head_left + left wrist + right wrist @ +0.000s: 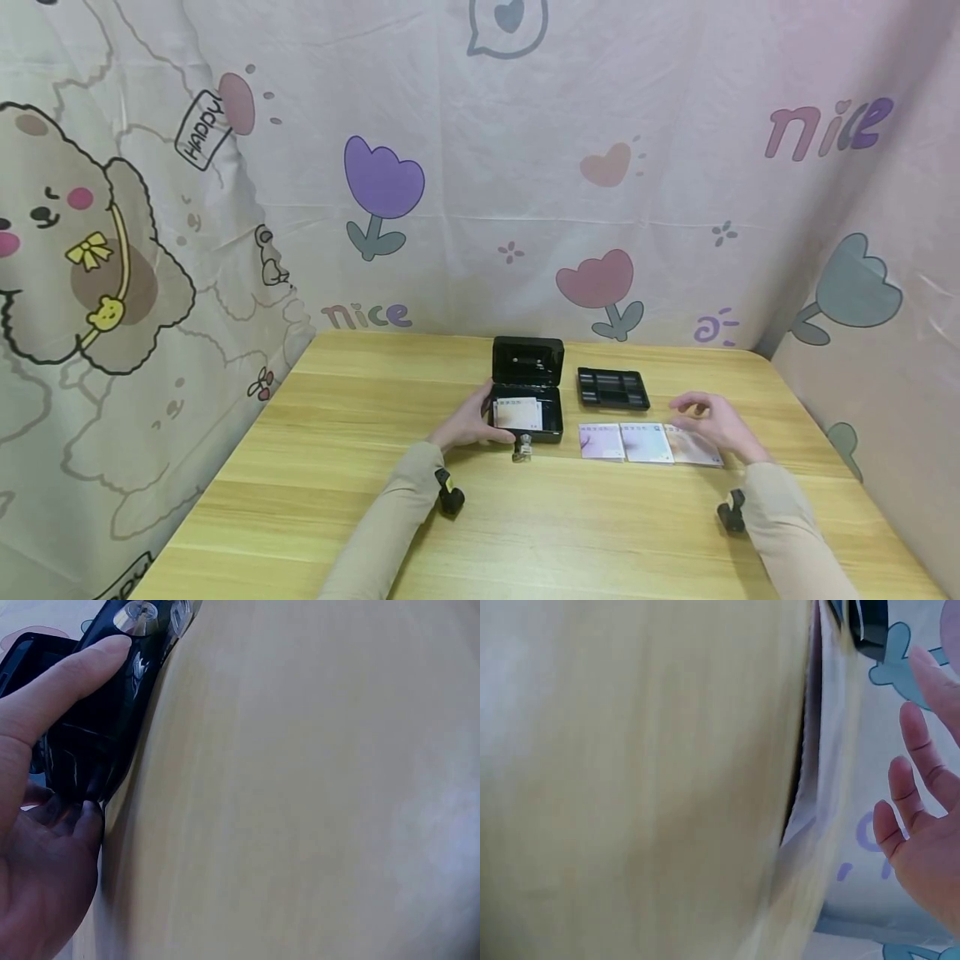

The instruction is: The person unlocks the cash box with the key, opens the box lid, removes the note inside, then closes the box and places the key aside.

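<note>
Black box (551, 437) gripped at its left side by the left hand (471, 423), thumb laid along the front wall beside a round metal lock (136, 616). Right hand (718, 422) held over the rightmost note stack (699, 450), fingers parted and loosely bent, nothing grasped. Box placed about midway between the table's (300, 500) side edges, nearer the far edge, lid (528, 360) raised, notes (517, 413) lying inside. Purple stack (601, 442) and bluish stack (647, 442) lined up between box and rightmost stack. Divided black tray (613, 407) set behind them, toward the far edge.
</note>
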Available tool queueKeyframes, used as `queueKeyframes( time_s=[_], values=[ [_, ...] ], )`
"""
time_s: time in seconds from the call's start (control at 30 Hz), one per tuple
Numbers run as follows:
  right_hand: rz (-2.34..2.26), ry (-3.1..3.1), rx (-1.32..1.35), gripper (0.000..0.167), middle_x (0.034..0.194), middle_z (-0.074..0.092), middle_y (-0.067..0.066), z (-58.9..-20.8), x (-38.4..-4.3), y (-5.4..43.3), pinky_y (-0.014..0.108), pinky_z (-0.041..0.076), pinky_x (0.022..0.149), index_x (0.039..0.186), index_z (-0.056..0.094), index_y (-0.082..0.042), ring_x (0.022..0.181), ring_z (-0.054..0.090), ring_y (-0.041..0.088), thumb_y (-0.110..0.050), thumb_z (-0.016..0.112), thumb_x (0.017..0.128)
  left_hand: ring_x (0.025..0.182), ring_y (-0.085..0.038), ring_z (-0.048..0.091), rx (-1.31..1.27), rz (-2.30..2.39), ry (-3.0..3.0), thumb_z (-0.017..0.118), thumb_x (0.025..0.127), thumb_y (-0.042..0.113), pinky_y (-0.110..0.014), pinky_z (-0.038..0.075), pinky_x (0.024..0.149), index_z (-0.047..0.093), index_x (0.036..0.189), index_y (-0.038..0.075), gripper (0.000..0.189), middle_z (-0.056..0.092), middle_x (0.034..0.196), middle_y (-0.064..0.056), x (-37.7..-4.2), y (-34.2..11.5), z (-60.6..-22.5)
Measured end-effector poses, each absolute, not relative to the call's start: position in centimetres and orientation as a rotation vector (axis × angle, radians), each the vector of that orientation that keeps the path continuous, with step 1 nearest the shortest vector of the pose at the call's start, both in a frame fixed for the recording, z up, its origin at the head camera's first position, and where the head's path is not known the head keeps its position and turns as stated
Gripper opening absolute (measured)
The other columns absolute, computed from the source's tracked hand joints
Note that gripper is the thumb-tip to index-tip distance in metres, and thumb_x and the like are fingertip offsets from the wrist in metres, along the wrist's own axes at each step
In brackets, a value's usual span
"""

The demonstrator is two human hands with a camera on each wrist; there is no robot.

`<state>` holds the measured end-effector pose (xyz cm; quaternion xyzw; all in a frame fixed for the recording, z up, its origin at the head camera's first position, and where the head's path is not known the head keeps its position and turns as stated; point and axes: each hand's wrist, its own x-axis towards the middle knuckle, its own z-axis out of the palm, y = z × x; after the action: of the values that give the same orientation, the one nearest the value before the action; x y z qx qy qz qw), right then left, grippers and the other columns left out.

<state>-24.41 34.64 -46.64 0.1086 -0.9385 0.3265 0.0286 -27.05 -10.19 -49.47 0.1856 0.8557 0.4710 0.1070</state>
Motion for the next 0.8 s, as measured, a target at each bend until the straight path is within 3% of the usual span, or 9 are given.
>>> queueKeyframes(
  time_s=[0.43, 0.67, 0.8],
  values=[
    [1.031, -2.838, 0.395, 0.034, 0.115, 0.070, 0.023, -45.7, -24.4, 33.0, 0.031, 0.046, 0.082, 0.117, 0.068, 0.002, 0.103, 0.059, 0.031, -0.012, 0.077, 0.086, 0.156, -0.037, 0.017, 0.559, 1.361, 2.532, 0.092, 0.071, 0.033, -0.049, 0.018, 0.129, 0.010, 0.160, -0.003, 0.126, 0.011, 0.168, -0.023, -27.2, -10.3, -49.6],
    [1.067, -2.784, 0.448, 0.032, 0.113, 0.071, 0.022, -45.1, -24.2, 31.6, 0.027, 0.048, 0.080, 0.115, 0.069, 0.002, 0.099, 0.058, 0.026, -0.011, 0.077, 0.086, 0.156, -0.037, 0.017, 0.559, 1.338, 2.535, 0.092, 0.072, 0.034, -0.050, 0.019, 0.129, 0.009, 0.160, -0.002, 0.126, 0.010, 0.169, -0.021, -27.0, -10.3, -49.5],
    [1.094, -2.762, 0.477, 0.032, 0.113, 0.072, 0.021, -44.7, -24.0, 30.8, 0.022, 0.046, 0.076, 0.115, 0.069, 0.002, 0.098, 0.058, 0.029, -0.011, 0.076, 0.087, 0.156, -0.038, 0.017, 0.554, 1.328, 2.537, 0.091, 0.072, 0.034, -0.051, 0.018, 0.129, 0.009, 0.160, -0.002, 0.126, 0.010, 0.169, -0.021, -26.9, -10.3, -49.5]
  ],
)
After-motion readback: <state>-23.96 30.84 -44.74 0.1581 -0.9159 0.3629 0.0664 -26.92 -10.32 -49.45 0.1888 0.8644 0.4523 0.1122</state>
